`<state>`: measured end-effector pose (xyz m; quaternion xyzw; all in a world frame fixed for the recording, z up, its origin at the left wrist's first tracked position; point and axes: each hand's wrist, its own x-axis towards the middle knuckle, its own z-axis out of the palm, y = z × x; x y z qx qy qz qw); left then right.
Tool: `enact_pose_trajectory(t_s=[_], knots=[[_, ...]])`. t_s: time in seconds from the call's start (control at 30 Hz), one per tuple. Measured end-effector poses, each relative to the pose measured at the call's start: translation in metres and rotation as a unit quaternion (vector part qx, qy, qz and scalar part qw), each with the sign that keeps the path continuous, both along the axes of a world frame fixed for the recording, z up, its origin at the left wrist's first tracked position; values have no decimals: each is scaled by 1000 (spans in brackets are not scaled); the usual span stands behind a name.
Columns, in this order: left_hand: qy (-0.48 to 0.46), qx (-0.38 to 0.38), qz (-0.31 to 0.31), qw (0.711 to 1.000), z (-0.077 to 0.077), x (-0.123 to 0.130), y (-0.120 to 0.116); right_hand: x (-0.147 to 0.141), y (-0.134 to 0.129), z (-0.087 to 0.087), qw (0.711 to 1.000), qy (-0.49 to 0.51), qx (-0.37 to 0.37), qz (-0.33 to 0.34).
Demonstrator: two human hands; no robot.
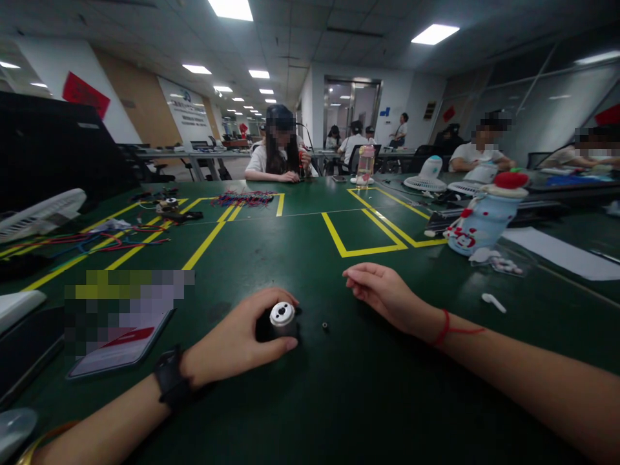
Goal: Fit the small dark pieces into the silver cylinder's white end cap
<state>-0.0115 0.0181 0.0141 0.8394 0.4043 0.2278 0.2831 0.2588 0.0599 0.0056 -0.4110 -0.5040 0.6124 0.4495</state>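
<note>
A small cylindrical motor [283, 316] with a silver top face stands upright on the green table. The thumb and fingers of my left hand [242, 332] are wrapped round it. Just right of the motor lies a tiny dark metal part [325, 327], touched by neither hand. My right hand [380, 294] hovers or rests farther right, beyond the tiny part, its thumb and fingertips pressed together. Whatever may be between those fingertips is too small or hidden to make out.
Wires [116, 239] and a phone-like object [130, 336] lie left. At right are a blue bottle [487, 219], a white earphone [493, 301], paper [564, 252] and a plastic bag [504, 261]. Yellow tape [372, 250] marks the table [271, 258]. A person [281, 152] sits opposite.
</note>
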Motion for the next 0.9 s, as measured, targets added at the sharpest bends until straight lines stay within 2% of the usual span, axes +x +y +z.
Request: enact_pose_trajectory(t_s=[0.1, 0.2, 0.27, 0.33, 0.37, 0.43, 0.5, 0.53, 0.73, 0.9], knots=[[-4, -2, 1, 1000, -1, -1, 0, 3, 5, 0, 997, 65, -36, -3], [-17, -1, 5, 1000, -1, -1, 0, 4, 5, 1, 997, 66, -37, -5], [-25, -2, 8, 1000, -1, -1, 0, 3, 3, 2, 1000, 10, -10, 5], [-30, -2, 12, 999, -1, -1, 0, 0, -3, 3, 992, -102, 55, 51], [-31, 0, 13, 999, -2, -1, 1, -1, -7, 3, 977, -167, 103, 83], [-32, 6, 12, 999, -2, -1, 1, -6, -15, 2, 925, -278, 217, 140], [-33, 15, 7, 999, -2, -1, 2, -11, -21, 1, 876, -335, 308, 158], [-32, 21, 4, 999, -2, 0, 3, -13, -23, 1, 864, -346, 332, 154], [11, 67, -47, 997, -6, 6, 5, -28, -29, 13, 874, -269, 398, 71], [60, 106, -50, 991, -11, 10, 6, -38, -35, 21, 870, -255, 414, 73]])
